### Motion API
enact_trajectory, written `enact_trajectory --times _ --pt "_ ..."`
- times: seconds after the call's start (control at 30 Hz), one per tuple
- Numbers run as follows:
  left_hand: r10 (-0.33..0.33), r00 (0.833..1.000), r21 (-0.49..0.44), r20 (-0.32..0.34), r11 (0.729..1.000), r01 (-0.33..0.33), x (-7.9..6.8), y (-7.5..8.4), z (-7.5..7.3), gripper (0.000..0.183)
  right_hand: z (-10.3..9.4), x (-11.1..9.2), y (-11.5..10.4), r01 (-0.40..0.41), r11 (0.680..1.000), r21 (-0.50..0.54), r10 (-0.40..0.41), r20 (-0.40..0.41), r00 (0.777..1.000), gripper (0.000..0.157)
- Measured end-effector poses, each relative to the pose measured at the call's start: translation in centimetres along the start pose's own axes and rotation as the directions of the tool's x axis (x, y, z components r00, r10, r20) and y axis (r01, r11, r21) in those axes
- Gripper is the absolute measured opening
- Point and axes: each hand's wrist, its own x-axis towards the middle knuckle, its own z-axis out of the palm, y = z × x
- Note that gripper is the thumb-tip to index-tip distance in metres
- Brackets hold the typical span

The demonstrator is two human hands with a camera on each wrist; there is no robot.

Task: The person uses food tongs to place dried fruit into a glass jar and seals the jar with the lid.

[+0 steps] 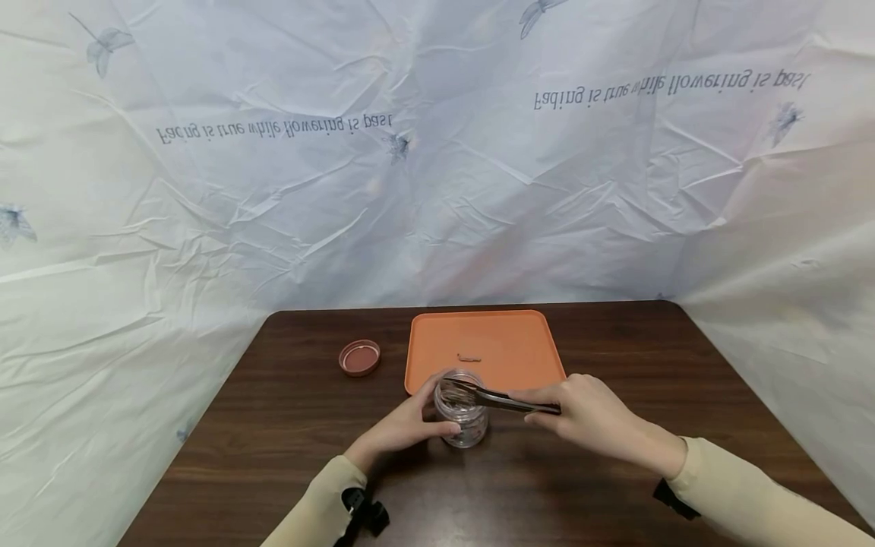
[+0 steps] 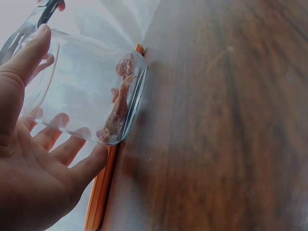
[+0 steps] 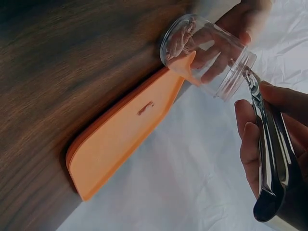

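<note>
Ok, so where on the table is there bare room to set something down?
Right of the tray, out to the right edge of the table, and left of the lid. The tray itself is bare around one small piece. It's crowded by the tray's near side: jar, tongs, left hand and right hand.

“Fading … flowering … past” [image 1: 672,90] lettering; on backdrop [image 1: 472,171]

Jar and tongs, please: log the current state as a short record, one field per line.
Left hand: holds the clear jar
Right hand: grips metal tongs
Tong tips: at the jar's open mouth
Jar contents: reddish-brown pieces at the bottom
Orange tray: beyond the jar, one small piece on it
Lid: on the table, left of the tray
</note>
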Motion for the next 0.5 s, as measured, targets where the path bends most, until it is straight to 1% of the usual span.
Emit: enact_trajectory --times 0.2,0.5 --pt "0.003 1.000 0.008 0.002 1.000 -0.003 -0.07 -0.04 0.09 0.089 -0.15 -0.19 0.03 0.006 1.000 -0.006 -0.007 -0.004 1.000 0.034" --pt "0.007 1.000 0.000 0.008 1.000 -0.007 0.02 0.05 0.02 0.086 -0.51 -0.51 0.30 -0.024 1.000 -0.021 0.024 0.003 1.000 0.036"
